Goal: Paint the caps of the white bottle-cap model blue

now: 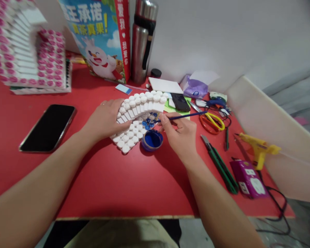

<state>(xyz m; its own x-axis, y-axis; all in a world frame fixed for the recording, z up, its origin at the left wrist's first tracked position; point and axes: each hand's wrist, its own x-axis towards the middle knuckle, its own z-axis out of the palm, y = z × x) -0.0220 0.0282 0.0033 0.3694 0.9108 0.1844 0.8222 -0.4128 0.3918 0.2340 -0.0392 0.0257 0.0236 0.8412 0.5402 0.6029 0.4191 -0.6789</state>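
A white craft model (130, 137) with rows of round discs and a curved band of flat strips lies on the red table. My left hand (107, 115) grips its left side, thumb across the front and fingers behind. Between the fingertips of my right hand (179, 132) is a thin blue paintbrush (188, 116), its tip at the discs under the curve. Several discs (147, 123) there are blue. Just in front of the model stands a small open pot of blue paint (152, 140), close to my right hand.
A phone (48, 128) lies left. Behind stand a pink-and-white model (50, 74), a printed box (98, 41) and a steel flask (142, 44). To the right are scissors (213, 122), a green cutter knife (220, 167), a yellow glue gun (259, 148) and a purple power socket (249, 179) with cables.
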